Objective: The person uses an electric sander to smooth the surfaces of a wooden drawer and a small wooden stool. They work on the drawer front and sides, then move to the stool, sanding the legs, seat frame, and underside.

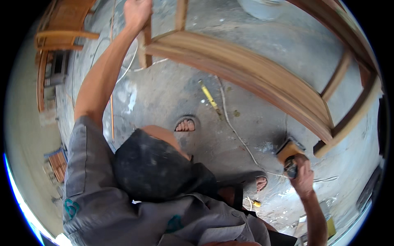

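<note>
At the far left, the left hand [136, 12] is clenched around an upright post of a bare wooden chair frame [246, 69], its grip closed on the pale, square-edged stick where it meets the wide curved rail. That rail is a long, smooth bow of reddish-brown timber with lighter streaks of grain, sweeping from the far left toward the near right, and slim straight struts join it to a second darker rail along the right rim. Near the right end of the bow, the right hand [303, 176] is wrapped tightly around the dark body of a small power sander [289, 156], whose flat tan pad sits just under the end of the curved rail; whether pad and wood touch cannot be told. A thin white cord [236, 131] trails from the sander across the floor. The concrete floor [172, 90] is grey, rough and blotched with pale dust and white smears. A yellow folding rule [209, 97] lies on it between the frame and a sandalled foot [185, 125], and the other foot [261, 183] shows near the sander. Another brown wooden chair [57, 37] stands at the far left, well apart. The person wears a dusty grey shirt [106, 201].
</note>
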### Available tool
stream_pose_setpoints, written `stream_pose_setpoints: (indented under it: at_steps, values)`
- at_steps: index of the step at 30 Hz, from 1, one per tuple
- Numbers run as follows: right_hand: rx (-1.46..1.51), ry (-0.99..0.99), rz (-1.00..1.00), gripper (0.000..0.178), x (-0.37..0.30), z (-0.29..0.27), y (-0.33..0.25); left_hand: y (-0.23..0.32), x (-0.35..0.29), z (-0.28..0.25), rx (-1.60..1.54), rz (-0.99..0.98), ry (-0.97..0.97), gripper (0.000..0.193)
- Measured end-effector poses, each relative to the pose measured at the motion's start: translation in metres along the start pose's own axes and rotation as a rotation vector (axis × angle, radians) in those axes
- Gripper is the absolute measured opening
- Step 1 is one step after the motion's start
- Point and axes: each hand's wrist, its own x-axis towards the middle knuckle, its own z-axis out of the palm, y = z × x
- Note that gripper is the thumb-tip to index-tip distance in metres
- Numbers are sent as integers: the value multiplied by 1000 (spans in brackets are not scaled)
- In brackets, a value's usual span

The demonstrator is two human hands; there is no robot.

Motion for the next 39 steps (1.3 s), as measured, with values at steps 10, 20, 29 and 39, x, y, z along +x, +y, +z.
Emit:
stream_pose_setpoints:
  at_steps: [10,20,29,39]
  values:
    - [179,141,-220,76,261,22,-172,0,-7,-15,-180,62,-242,63]
    - [180,189,-184,75,329,39,-216,-252,-168,21,142,335,-247,38]
    - [61,133,-99,83,360,50,-231,-219,-190,56,328,447,-410,38]
    - [-42,258,-300,79,445,90,-259,-246,-264,-50,287,727,-1145,23]
